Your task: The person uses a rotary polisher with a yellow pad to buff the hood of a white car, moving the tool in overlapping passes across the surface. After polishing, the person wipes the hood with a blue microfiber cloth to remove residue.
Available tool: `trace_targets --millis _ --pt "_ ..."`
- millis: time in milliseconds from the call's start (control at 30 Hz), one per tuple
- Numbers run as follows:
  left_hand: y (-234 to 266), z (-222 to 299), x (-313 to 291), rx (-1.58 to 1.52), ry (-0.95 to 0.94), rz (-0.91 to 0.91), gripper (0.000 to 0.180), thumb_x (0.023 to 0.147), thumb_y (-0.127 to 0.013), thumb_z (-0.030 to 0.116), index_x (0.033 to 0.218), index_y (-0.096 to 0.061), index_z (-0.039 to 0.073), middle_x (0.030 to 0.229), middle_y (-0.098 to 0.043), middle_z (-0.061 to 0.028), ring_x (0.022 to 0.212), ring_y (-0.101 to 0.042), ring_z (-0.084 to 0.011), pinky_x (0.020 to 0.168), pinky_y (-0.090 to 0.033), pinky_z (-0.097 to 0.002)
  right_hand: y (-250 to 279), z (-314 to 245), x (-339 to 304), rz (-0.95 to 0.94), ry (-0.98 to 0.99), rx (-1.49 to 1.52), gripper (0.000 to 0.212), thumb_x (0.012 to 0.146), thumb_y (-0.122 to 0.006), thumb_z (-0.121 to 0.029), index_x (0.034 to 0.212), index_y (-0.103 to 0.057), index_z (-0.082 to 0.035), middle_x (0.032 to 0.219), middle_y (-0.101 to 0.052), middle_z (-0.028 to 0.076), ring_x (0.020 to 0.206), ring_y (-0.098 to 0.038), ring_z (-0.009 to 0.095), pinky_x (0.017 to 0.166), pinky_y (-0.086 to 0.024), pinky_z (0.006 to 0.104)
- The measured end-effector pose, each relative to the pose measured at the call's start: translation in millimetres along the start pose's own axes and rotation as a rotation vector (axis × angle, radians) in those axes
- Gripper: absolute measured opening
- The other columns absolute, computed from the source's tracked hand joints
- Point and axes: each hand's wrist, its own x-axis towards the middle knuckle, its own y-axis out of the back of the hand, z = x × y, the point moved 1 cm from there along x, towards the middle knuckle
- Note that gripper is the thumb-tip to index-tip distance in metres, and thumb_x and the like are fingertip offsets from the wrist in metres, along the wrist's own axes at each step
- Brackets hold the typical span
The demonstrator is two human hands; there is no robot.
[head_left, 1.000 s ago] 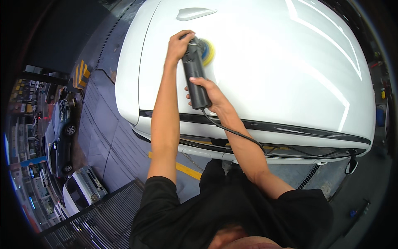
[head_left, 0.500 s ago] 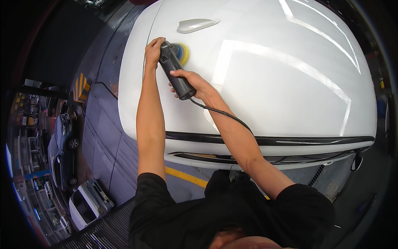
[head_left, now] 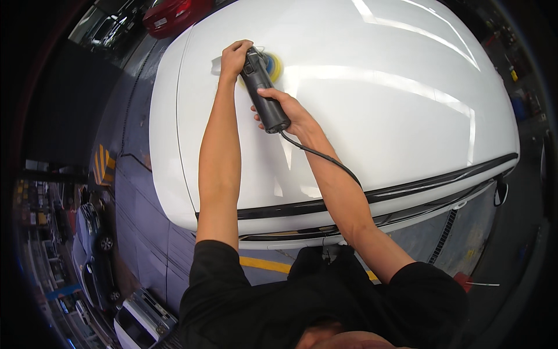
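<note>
On the glossy white car roof [head_left: 372, 128] I hold a black electric polisher [head_left: 268, 107] with both hands. My left hand [head_left: 235, 57] is closed over its head end, at the far side. My right hand [head_left: 295, 115] wraps the rear of the body, thumb on top and fingertips showing on the left. A round yellow pad [head_left: 276, 67] with a blue backing sits at the roof surface, partly hidden by the polisher. Just left of my left hand, the roof's fin antenna [head_left: 215, 66] is partly covered. The black cord [head_left: 328, 158] runs back along my right forearm.
Along the roof's near edge runs a black trim strip [head_left: 401, 185], with a side mirror [head_left: 501, 194] at the right. A red car [head_left: 177, 16] stands at the far left. A yellow-and-black striped block [head_left: 103, 165] and parked vehicles are on the left.
The polisher, in both hands, has moved right past the fin antenna, which my left hand now partly covers. The view has turned, and the red car shows more at the far left.
</note>
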Motion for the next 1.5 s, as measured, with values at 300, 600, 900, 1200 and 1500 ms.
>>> trace_targets --millis 300,600,900,1200,1500 --pt "-35.1 34.5 22.1 0.016 -0.055 -0.099 0.030 0.091 -0.071 0.029 0.108 -0.081 0.007 0.101 -0.076 -0.0061 0.095 -0.068 -0.0165 0.089 -0.052 -0.0303 5.1 -27.0 -14.8 0.080 0.083 0.028 0.063 0.089 -0.076 -0.041 0.126 -0.054 0.004 0.099 -0.069 0.018 0.077 -0.072 0.024 0.061 -0.064 0.0379" --pt "-50.1 83.1 14.6 0.039 -0.181 -0.227 0.030 0.092 -0.069 0.029 0.108 -0.081 0.006 0.101 -0.077 -0.0061 0.095 -0.068 -0.0166 0.089 -0.052 -0.0300 -26.0 -32.3 -42.2 0.170 0.173 0.122 0.057 0.088 -0.077 -0.040 0.124 -0.053 -0.002 0.098 -0.067 0.016 0.076 -0.073 0.025 0.061 -0.064 0.0389" --pt "-52.7 125.5 1.7 0.032 -0.239 -0.288 0.036 0.085 -0.071 0.037 0.108 -0.082 0.012 0.103 -0.079 -0.0140 0.098 -0.074 -0.0274 0.092 -0.056 -0.0359 -64.9 -45.0 -72.2 0.300 0.237 0.104 0.060 0.091 -0.075 -0.042 0.125 -0.056 0.004 0.100 -0.069 0.018 0.083 -0.073 0.025 0.066 -0.065 0.0396" --pt "-29.5 178.2 -28.4 0.007 -0.161 -0.371 0.037 0.085 -0.070 0.035 0.112 -0.081 0.012 0.110 -0.078 -0.0155 0.102 -0.075 -0.0315 0.093 -0.057 -0.0392 -108.0 -54.5 -97.0 0.421 0.304 0.028 0.060 0.094 -0.070 -0.047 0.123 -0.057 0.004 0.097 -0.070 0.018 0.077 -0.073 0.024 0.063 -0.065 0.0377" --pt "22.1 214.3 -48.2 0.055 -0.116 -0.352 0.039 0.086 -0.068 0.039 0.114 -0.080 0.015 0.115 -0.076 -0.0150 0.106 -0.073 -0.0327 0.096 -0.056 -0.0425 -157.5 -81.6 -113.4 0.500 0.221 -0.228 0.062 0.097 -0.065 -0.053 0.118 -0.062 0.006 0.089 -0.070 0.018 0.075 -0.074 0.024 0.061 -0.065 0.0359"
